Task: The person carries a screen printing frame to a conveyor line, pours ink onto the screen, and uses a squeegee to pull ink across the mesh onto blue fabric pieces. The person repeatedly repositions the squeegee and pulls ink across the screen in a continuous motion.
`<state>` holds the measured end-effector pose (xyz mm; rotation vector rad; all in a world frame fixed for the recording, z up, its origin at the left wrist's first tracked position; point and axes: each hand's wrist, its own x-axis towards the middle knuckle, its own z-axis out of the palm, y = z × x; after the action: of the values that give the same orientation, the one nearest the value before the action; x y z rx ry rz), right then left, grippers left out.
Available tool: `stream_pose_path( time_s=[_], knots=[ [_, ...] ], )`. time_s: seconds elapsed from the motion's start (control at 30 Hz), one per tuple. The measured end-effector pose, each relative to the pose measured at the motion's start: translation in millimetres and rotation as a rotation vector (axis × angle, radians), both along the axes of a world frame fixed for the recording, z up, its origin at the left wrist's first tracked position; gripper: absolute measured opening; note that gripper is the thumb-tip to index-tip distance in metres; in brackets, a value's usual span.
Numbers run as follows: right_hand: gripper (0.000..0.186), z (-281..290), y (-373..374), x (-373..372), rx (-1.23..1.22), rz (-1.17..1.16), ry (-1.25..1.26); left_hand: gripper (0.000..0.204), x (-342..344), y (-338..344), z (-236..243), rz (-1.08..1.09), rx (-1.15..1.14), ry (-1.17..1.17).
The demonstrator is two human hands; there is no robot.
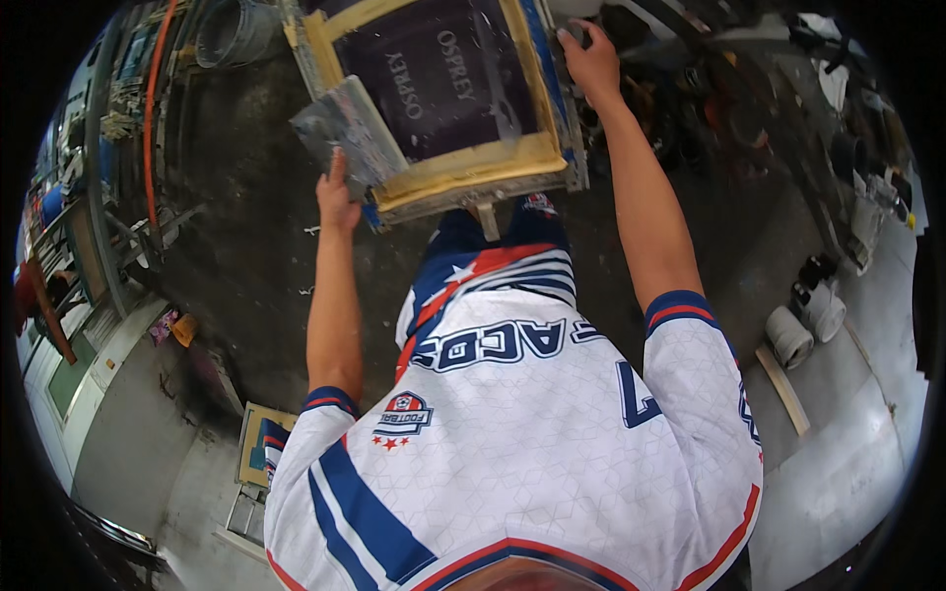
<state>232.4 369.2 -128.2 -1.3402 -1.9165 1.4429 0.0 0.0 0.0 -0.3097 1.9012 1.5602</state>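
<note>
Two bare hands, left hand [340,205] and right hand [595,74], flank one screen-printing frame [471,169] with dark mesh [434,128]; one smeared scraper [363,133] slants across its lower left side. Right fingers grip the frame's right rail. The left thumb reaches the scraper's near edge; whether those fingers close, I cannot tell. Dark floor [236,148] stretches left of the frame.

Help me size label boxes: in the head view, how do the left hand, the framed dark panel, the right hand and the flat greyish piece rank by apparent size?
1. Framed dark panel, clearly the largest
2. Flat greyish piece
3. Right hand
4. Left hand, smallest as it shows here
</note>
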Motion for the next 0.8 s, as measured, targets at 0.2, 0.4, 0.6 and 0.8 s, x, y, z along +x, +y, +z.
stream_pose_path(
  time_s=[0.2, 0.4, 0.6, 0.8],
  knots=[
    [0.043, 39.5, 21.5, 107.2, 0.184, -0.113, -0.057, 0.064, 34.8, 38.6, -74.4, -0.010, -0.081, 0.106],
    [0.039, -20.4, -96.1, 240.6, 0.051, -0.353, -0.419, 0.070, 41.5, 79.0, -60.5, 0.012, -0.109, 0.291],
    [0.032, -70.5, -220.4, 288.4, -0.118, -0.204, -0.600, 0.086, -6.3, 91.3, -101.4, -0.131, -0.062, 0.345],
    [0.034, -81.3, -292.7, 329.5, -0.325, -0.171, -0.609, 0.079, 26.7, 102.7, -91.6, -0.296, -0.608, 0.424]
  ],
)
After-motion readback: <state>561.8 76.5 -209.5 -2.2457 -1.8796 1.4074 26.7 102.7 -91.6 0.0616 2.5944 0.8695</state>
